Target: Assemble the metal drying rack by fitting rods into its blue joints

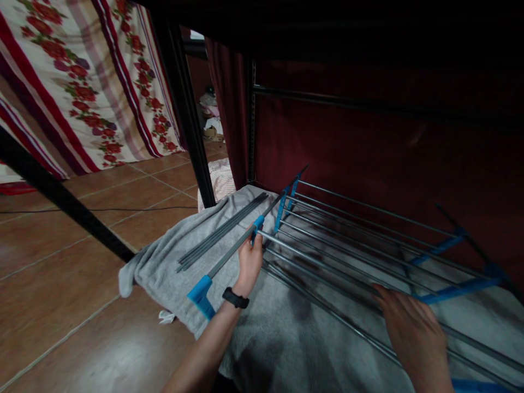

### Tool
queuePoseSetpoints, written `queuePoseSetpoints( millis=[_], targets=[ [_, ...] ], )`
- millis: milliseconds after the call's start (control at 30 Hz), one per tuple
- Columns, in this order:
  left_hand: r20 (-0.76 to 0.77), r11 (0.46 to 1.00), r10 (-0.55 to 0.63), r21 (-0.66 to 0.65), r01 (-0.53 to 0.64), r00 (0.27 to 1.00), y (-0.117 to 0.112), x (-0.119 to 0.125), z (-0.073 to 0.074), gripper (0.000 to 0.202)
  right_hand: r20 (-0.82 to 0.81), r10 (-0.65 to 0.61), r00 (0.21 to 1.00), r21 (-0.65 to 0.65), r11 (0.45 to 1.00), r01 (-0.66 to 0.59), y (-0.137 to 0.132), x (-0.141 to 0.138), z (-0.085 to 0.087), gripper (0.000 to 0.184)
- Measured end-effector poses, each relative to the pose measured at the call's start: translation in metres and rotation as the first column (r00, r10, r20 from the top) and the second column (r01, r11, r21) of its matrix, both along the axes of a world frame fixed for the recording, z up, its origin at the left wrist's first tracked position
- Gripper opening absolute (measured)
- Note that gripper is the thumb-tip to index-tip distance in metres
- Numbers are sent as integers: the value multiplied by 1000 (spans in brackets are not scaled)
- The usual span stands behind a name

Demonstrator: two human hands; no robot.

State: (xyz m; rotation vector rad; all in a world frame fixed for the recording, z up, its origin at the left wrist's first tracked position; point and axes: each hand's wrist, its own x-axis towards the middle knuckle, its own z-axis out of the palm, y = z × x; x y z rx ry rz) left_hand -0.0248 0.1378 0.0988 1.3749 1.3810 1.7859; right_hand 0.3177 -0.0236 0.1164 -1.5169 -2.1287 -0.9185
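Drying rack (pixel 368 240) flat on grey towel (pixel 164 262), rails (pixel 327 261) running left-right, left hand (pixel 249 262) gripping side bar (pixel 229 254), right hand (pixel 413 327) open on rails.

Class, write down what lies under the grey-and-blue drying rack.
A grey blanket lies under the rack, spread over the tiled floor. The floor beneath the blanket is covered, and the right hand hides part of the rack's near side.

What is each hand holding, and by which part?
Left hand grips the drying rack by its grey side rail, at a blue connector. Right hand lies on the rack's rods; a grip cannot be told.
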Motion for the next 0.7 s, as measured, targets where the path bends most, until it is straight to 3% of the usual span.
queuePoseSetpoints(
  millis=[700],
  targets=[
    [31,1000,11,-5,-11,999,-2,4,4,28,7,-9,1000,-72,997,9,2,3,3,25]
  ],
)
